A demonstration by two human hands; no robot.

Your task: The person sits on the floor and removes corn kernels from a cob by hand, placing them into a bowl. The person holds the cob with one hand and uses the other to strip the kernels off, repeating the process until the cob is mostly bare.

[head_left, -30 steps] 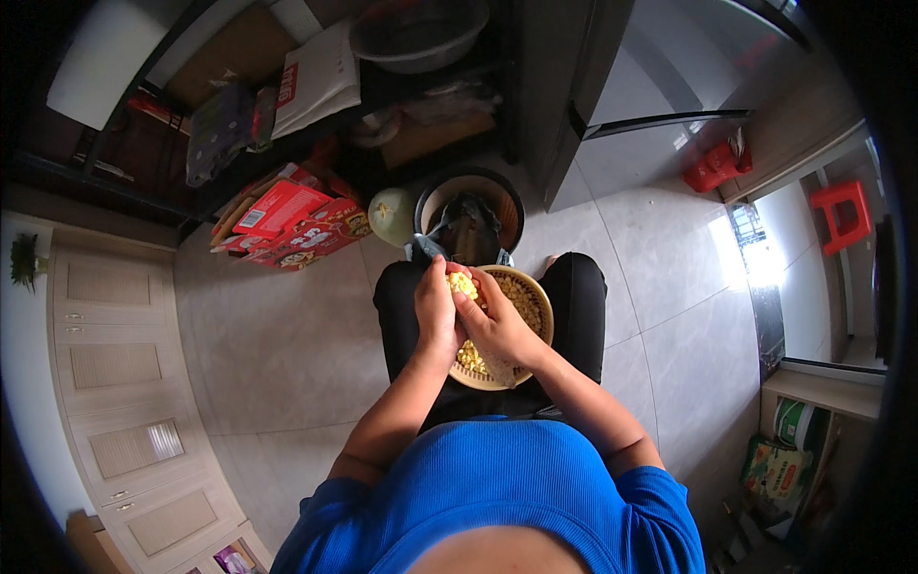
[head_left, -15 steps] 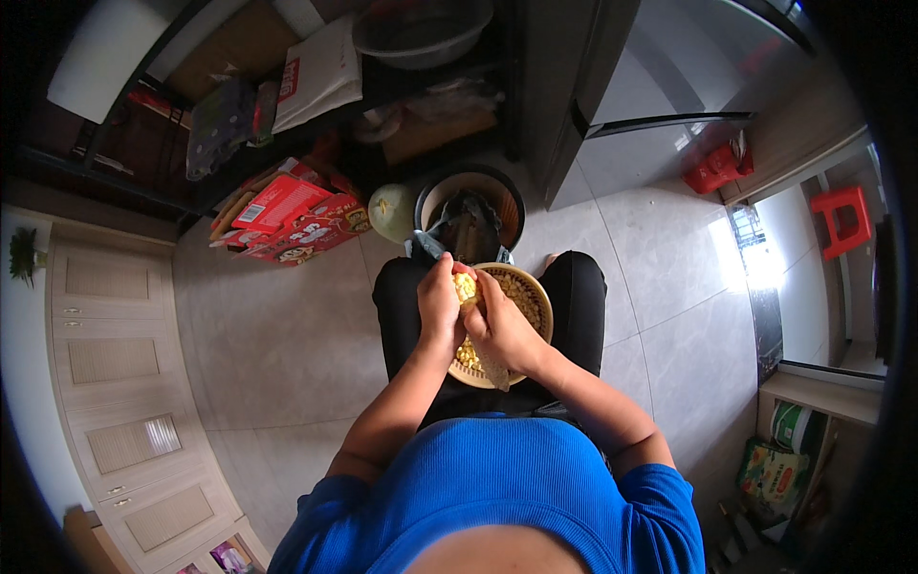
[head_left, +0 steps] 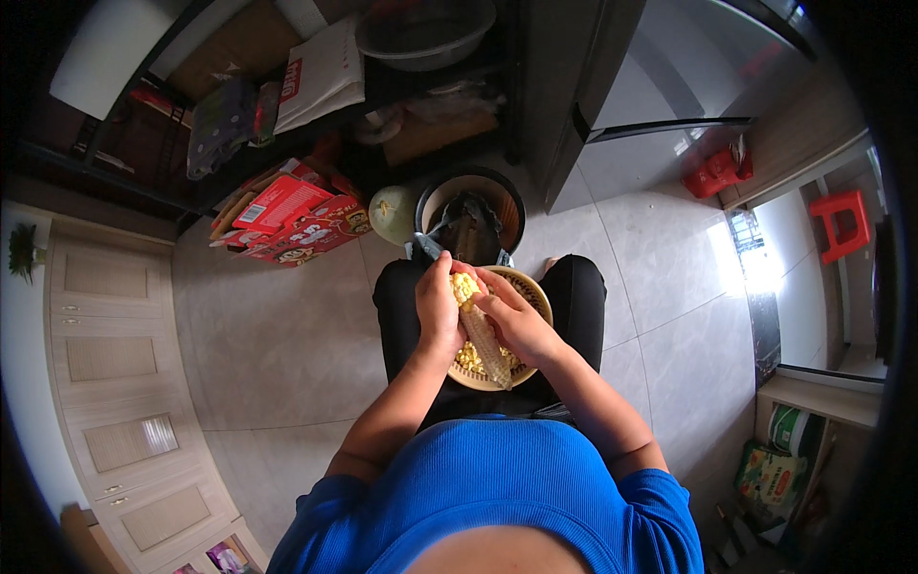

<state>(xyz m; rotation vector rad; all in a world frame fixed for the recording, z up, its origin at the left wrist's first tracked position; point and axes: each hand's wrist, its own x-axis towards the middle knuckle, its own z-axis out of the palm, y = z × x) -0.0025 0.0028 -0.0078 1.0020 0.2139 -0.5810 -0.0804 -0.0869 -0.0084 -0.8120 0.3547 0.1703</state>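
Between my hands is a corn cob (head_left: 486,342), tilted over my lap. Yellow kernels cover its far end, while the nearer length is stripped bare. My left hand (head_left: 440,308) is closed around the far part from the left. My right hand (head_left: 516,320) grips it from the right, its thumb lying on the cob by the edge of the kernels. Under them a round tan basket (head_left: 548,311) rests on my lap between my thighs, with loose yellow kernels (head_left: 469,358) inside. The hands and cob hide part of the basket.
Just beyond my knees stands a dark-lined bin (head_left: 516,206), with a pale green melon (head_left: 392,212) beside it. A red carton (head_left: 301,220) sits farther left, below a dark shelf. At the right are a grey fridge (head_left: 669,77), a red bag (head_left: 717,170) and a red stool (head_left: 841,223).
My right hand has shifted a little to the right and its thumb has moved, so more of the bare cob shows. The left hand stays nearly in place.
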